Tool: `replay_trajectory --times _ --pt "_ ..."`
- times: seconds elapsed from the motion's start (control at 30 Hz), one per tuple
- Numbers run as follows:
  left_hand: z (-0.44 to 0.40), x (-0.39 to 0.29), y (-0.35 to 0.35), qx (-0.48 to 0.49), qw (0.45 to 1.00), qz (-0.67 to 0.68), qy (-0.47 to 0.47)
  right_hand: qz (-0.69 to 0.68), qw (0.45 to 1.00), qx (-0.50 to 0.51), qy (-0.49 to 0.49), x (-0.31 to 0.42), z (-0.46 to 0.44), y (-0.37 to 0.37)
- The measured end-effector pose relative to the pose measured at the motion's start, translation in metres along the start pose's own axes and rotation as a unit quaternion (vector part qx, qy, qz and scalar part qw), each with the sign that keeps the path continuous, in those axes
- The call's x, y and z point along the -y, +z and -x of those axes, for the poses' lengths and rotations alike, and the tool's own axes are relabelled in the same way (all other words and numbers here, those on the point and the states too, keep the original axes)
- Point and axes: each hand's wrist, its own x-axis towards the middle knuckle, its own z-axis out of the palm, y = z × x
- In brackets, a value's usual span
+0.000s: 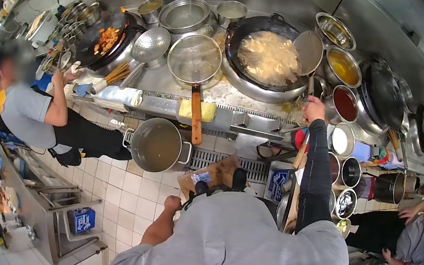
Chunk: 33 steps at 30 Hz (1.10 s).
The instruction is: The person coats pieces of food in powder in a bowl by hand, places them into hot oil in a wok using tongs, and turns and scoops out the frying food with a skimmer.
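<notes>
My right hand (313, 110) is stretched forward and closed around the handle of a round skimmer (308, 52). The skimmer's disc leans over the right rim of a large black wok (232, 62). Inside the wok, pale food pieces (269, 53) fry in bubbling, foamy oil. My left hand (173, 203) hangs low beside my body, curled into a fist, with nothing showing in it. Left of the wok, a wooden-handled mesh strainer (195, 57) rests over a pan, and a perforated ladle (151, 45) lies beside it.
A large two-handled pot (155, 144) of cloudy liquid stands below the counter. Bowls of yellow oil (343, 66) and red sauce (344, 103) line the right side. One co-worker (32, 109) works at a left wok (105, 43); another person (420, 235) stands at right.
</notes>
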Motion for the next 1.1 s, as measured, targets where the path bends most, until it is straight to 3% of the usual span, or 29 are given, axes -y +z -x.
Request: replay_trajectory --times 0.07,0.17,0.2,0.37,0.47,0.6,0.7,0.9,1.1 --pt "0.011 -0.020 -0.015 0.053 0.971 0.196 -0.128 -0.201 0.972 0.060 0.108 0.038 0.038 0.024" --pt "0.003 -0.019 -0.023 0.068 0.929 0.342 -0.120 -0.312 0.921 0.156 0.174 0.026 0.005 0.034" --pt "0.031 -0.069 -0.033 -0.045 0.927 0.342 -0.149 -0.334 0.907 0.183 0.181 0.025 -0.001 0.037" --pt "0.027 -0.093 -0.033 -0.092 0.918 0.365 -0.125 -0.397 0.854 0.266 0.208 0.041 -0.007 0.043" --pt "0.034 -0.092 -0.029 -0.111 0.917 0.362 -0.127 -0.382 0.857 0.304 0.162 0.039 -0.010 0.036" --pt "0.045 -0.078 -0.021 -0.148 0.920 0.331 -0.149 -0.264 0.935 0.209 0.113 0.070 0.033 0.031" --pt "0.047 -0.052 -0.015 -0.091 0.955 0.228 -0.166 -0.197 0.963 0.170 0.071 0.081 0.054 0.029" --pt "0.050 -0.034 -0.004 -0.080 0.951 0.234 -0.187 -0.054 0.993 0.106 -0.001 0.072 0.057 0.023" --pt "0.029 -0.036 -0.012 -0.073 0.921 0.342 -0.173 0.106 0.990 0.040 -0.085 0.033 0.043 -0.002"
